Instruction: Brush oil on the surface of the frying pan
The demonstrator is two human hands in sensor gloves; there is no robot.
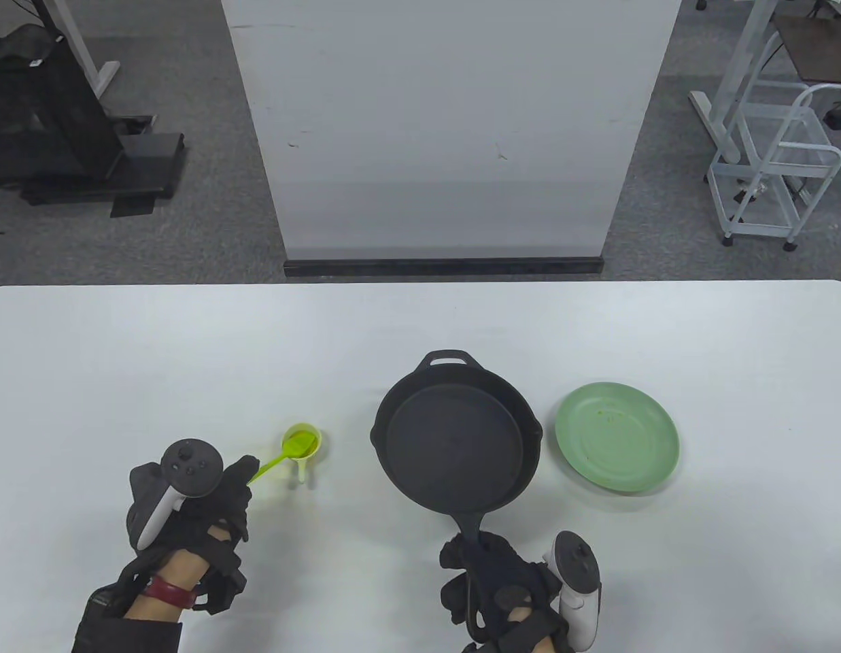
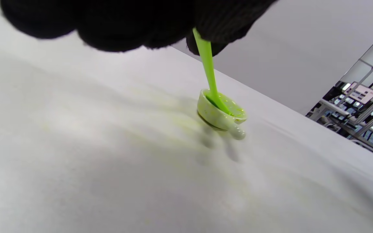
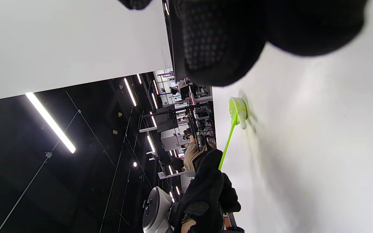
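A black cast-iron frying pan (image 1: 457, 442) sits on the white table (image 1: 420, 326), its long handle pointing toward me. My right hand (image 1: 502, 592) grips that handle. My left hand (image 1: 209, 490) pinches the stem of a lime-green brush (image 1: 274, 462); its head rests inside a small white oil cup (image 1: 302, 443) left of the pan. In the left wrist view the brush (image 2: 209, 74) dips into the cup (image 2: 220, 115), which holds yellow-green oil. In the right wrist view the brush (image 3: 229, 139) and cup (image 3: 240, 111) show beyond the dark pan handle (image 3: 186, 38).
A light green plate (image 1: 617, 435) lies right of the pan, with a few specks on it. A white panel (image 1: 447, 129) stands behind the table's far edge. A white wire cart (image 1: 777, 170) is on the floor at the far right.
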